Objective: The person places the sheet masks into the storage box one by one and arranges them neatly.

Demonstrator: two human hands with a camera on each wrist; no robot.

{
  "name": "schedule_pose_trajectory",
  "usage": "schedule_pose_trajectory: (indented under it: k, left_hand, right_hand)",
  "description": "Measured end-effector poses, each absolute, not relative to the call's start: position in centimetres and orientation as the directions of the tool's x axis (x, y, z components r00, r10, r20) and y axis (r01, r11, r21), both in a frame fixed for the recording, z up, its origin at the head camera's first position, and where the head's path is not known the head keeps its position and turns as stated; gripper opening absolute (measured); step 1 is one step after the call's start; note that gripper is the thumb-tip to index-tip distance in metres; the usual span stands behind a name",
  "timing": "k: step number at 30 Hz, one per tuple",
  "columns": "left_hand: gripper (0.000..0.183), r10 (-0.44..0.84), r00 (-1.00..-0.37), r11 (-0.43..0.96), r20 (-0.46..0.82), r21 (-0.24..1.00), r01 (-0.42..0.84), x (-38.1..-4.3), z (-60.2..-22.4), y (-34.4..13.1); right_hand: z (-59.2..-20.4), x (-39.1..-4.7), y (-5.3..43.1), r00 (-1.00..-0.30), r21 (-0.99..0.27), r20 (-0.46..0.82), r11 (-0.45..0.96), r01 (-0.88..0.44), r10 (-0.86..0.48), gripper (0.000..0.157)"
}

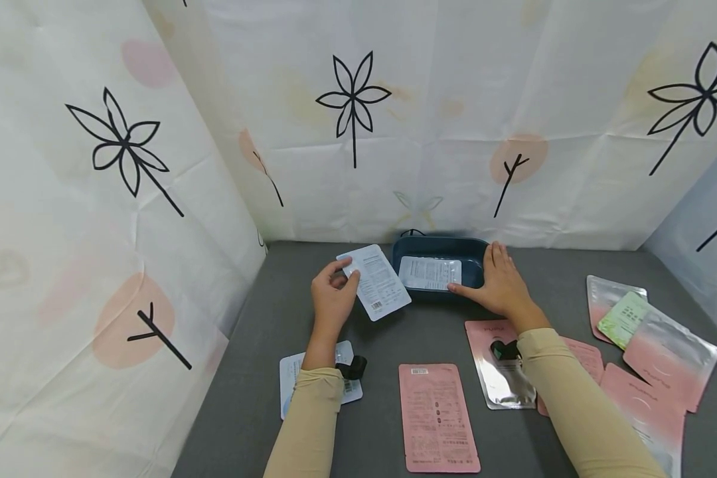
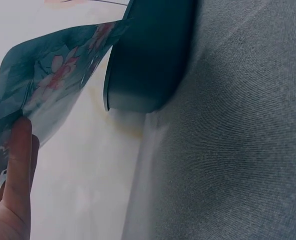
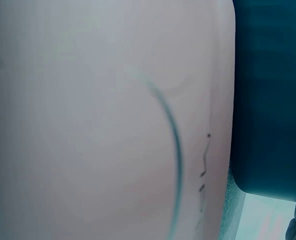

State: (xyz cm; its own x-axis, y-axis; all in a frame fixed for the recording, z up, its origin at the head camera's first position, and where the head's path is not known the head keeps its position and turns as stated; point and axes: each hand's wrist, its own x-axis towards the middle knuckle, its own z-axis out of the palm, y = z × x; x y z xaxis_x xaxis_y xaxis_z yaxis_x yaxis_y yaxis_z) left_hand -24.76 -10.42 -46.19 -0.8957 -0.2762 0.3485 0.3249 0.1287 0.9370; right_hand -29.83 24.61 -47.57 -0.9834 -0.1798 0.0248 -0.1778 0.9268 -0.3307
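Observation:
My left hand (image 1: 333, 295) pinches a pale blue face mask packet (image 1: 378, 282) by its upper left edge, with printed text facing the head camera. In the left wrist view the packet (image 2: 53, 75) shows a teal side with pink flowers. The packet is tilted beside the left end of a dark blue plastic bin (image 1: 442, 247). Inside the bin lies another pale blue packet (image 1: 430, 273). My right hand (image 1: 508, 285) rests on the bin's right end, fingers straight and thumb stretched over the front rim. The right wrist view shows the bin (image 3: 272, 100) but not the hand clearly.
Pale blue packets (image 1: 291, 380) lie beneath the left forearm. A pink packet (image 1: 439, 418) lies at the front middle of the grey table (image 1: 251, 425). More pink-and-silver packets (image 1: 672, 352) and a green one (image 1: 623, 318) overlap at the right. Patterned cloth walls (image 1: 430, 119) surround the table.

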Motion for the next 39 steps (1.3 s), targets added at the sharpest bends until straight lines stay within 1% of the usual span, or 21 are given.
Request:
schedule_pose_trajectory:
  k: [6, 19, 23, 29, 33, 39]
  left_hand:
    - [0.03, -0.265, -0.906, 0.098, 0.331, 0.944, 0.316, -24.6, -46.2, -10.4]
    - [0.027, -0.284, -0.921, 0.037, 0.269, 0.962, 0.269, -24.7, -46.3, -10.3]
    - [0.029, -0.288, -0.918, 0.046, 0.272, 0.962, 0.271, -24.7, -46.4, -10.1]
    - [0.035, -0.288, -0.916, 0.101, 0.278, 0.96, 0.259, -24.4, -46.5, -9.4]
    - [0.036, -0.262, -0.926, 0.107, 0.271, 0.962, 0.252, -24.3, -46.5, -8.9]
    - [0.035, -0.179, -0.94, 0.111, 0.29, 0.955, 0.274, -24.3, -47.0, -8.4]
  right_hand:
    - [-47.7, -29.9, 24.7, -0.982, -0.324, 0.035, 0.928, -0.185, -0.184, 0.138]
    - [-47.8, -29.8, 24.7, -0.982, -0.326, 0.032, 0.927, -0.187, -0.187, 0.138]
    - [-47.8, -29.9, 24.7, -0.982, -0.329, 0.034, 0.926, -0.185, -0.184, 0.138]
    - [-47.7, -29.9, 24.7, -0.982, -0.326, 0.04, 0.927, -0.188, -0.185, 0.138]
    - [-47.7, -29.9, 24.6, -0.982, -0.321, 0.04, 0.928, -0.188, -0.185, 0.138]
    - [-47.6, -29.9, 24.6, -0.983, -0.322, 0.031, 0.929, -0.181, -0.181, 0.138]
